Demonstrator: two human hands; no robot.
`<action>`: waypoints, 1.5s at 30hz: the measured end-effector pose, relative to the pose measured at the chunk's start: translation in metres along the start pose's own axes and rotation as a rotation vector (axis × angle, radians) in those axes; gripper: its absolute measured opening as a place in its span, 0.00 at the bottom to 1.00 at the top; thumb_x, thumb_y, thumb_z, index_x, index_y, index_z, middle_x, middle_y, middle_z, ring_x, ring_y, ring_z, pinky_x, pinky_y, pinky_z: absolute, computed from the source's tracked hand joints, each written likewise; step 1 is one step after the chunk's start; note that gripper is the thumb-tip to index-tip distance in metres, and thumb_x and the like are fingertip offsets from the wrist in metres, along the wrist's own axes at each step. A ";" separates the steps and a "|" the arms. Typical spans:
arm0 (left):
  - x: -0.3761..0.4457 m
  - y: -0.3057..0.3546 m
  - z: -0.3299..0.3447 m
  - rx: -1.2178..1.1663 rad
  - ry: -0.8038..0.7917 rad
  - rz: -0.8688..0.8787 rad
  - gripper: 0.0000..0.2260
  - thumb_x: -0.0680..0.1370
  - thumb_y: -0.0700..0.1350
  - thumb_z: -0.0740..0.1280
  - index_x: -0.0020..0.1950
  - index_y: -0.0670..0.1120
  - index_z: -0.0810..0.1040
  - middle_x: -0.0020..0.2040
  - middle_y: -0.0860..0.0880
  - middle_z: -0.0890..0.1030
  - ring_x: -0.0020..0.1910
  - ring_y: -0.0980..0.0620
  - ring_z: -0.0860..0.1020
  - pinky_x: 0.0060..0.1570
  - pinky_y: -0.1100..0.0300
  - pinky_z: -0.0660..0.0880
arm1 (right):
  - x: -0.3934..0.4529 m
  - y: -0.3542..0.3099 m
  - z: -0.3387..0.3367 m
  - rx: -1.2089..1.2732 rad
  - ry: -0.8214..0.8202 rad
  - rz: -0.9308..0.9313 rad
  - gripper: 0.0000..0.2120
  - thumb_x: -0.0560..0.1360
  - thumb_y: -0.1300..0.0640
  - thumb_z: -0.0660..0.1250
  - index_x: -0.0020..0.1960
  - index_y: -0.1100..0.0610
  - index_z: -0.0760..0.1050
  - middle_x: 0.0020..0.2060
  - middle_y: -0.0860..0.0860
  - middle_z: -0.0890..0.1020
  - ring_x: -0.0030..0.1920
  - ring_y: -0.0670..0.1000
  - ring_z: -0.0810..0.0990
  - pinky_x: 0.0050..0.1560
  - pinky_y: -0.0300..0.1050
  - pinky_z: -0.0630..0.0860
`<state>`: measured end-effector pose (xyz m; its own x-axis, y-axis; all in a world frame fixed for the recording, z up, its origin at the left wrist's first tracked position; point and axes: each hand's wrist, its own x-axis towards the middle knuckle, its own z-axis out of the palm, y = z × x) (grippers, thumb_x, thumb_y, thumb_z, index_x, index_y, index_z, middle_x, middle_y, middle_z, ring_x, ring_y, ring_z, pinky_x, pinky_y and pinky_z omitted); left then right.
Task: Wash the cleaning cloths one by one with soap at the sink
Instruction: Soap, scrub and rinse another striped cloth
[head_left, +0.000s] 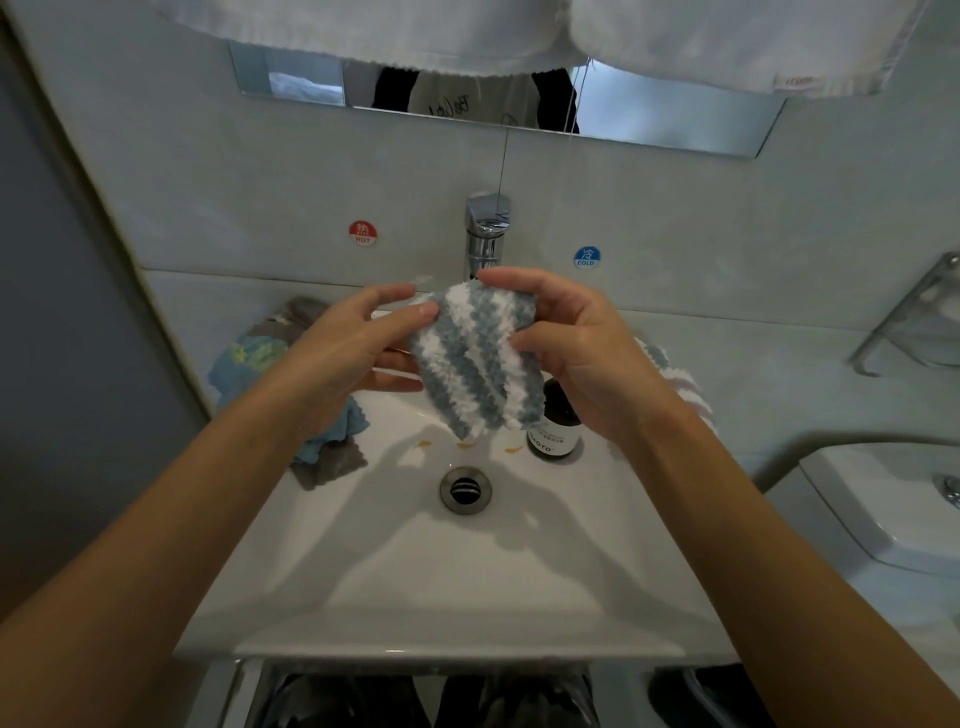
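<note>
Held up over the white ceramic sink basin, directly below the chrome mixer tap: a fluffy blue-grey and white striped cleaning cloth, pinched at its upper right edge between thumb and fingers of the right hand and gripped along its left edge by the left hand, thumb on top, fingers underneath. Stretched between both hands, apparently for spreading out or inspection ahead of wetting; no water visibly running from the tap.

Just below the right hand, standing inside the basin beside the cloth's hanging corner: a dark brown glass bottle with a white label, likely the soap, kept within easy reach. Label partly hidden, letters "ADOTO" legible.

Left of the left hand, heaped on the basin's edge: a pile of blue, grey and yellow-flecked cloths, seemingly awaiting their turn. Behind the right wrist, another striped cloth, set apart.

On the wall above the hands: a red round sticker reading "HOT", a blue round sticker reading "COLD".
</note>
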<state>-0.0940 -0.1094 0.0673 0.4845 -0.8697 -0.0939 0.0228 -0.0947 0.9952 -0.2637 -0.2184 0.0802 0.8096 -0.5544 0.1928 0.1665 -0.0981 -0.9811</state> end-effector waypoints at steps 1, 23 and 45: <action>-0.001 -0.001 0.002 0.010 0.017 0.024 0.20 0.77 0.50 0.67 0.69 0.49 0.71 0.50 0.45 0.84 0.42 0.52 0.84 0.40 0.58 0.81 | 0.000 0.000 0.001 -0.009 0.008 0.002 0.25 0.73 0.78 0.57 0.57 0.53 0.78 0.49 0.51 0.83 0.51 0.49 0.81 0.49 0.45 0.80; -0.008 -0.008 0.012 0.374 0.118 0.507 0.11 0.74 0.40 0.72 0.51 0.56 0.80 0.42 0.55 0.84 0.42 0.57 0.83 0.48 0.57 0.81 | -0.008 0.005 -0.009 -0.704 0.267 -0.021 0.17 0.76 0.62 0.70 0.63 0.53 0.76 0.50 0.48 0.81 0.50 0.48 0.81 0.53 0.46 0.81; 0.004 -0.002 0.163 0.135 -0.423 0.319 0.08 0.74 0.38 0.72 0.45 0.47 0.74 0.33 0.56 0.80 0.34 0.61 0.78 0.36 0.68 0.73 | -0.092 -0.023 -0.120 -0.832 0.091 0.052 0.08 0.75 0.45 0.68 0.46 0.48 0.77 0.32 0.50 0.79 0.33 0.47 0.75 0.36 0.44 0.71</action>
<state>-0.2346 -0.1914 0.0605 0.0545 -0.9819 0.1817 -0.1940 0.1680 0.9665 -0.4101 -0.2645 0.0837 0.7502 -0.6360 0.1807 -0.3681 -0.6288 -0.6849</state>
